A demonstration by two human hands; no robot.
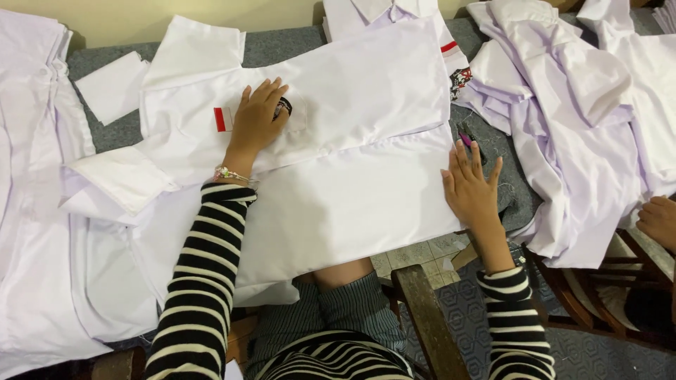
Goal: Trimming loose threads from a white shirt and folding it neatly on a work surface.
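We were smoothing the shirt (338, 141), left hand (257, 119) flat on its chest. Right hand (472, 190) lay spread at the hem by the worktop's (282, 46) near edge.

White shirt (352, 162) spread flat on grey surface (282, 46), folded across the middle. Left hand (257, 119) flat on the shirt's chest, fingers spread, partly covering a dark badge (284, 107); small red patch (221, 119) just beside it. Beaded bracelet (231, 174) on left wrist. Right hand (472, 186) open, palm down at the shirt's right edge, touching the fabric. Both sleeves black-and-white striped. Heap of white shirts (577, 112) to the right, more white cloth (32, 176) at left. Another person's hand (660, 219) at far right edge. Wooden chair (422, 317) below.
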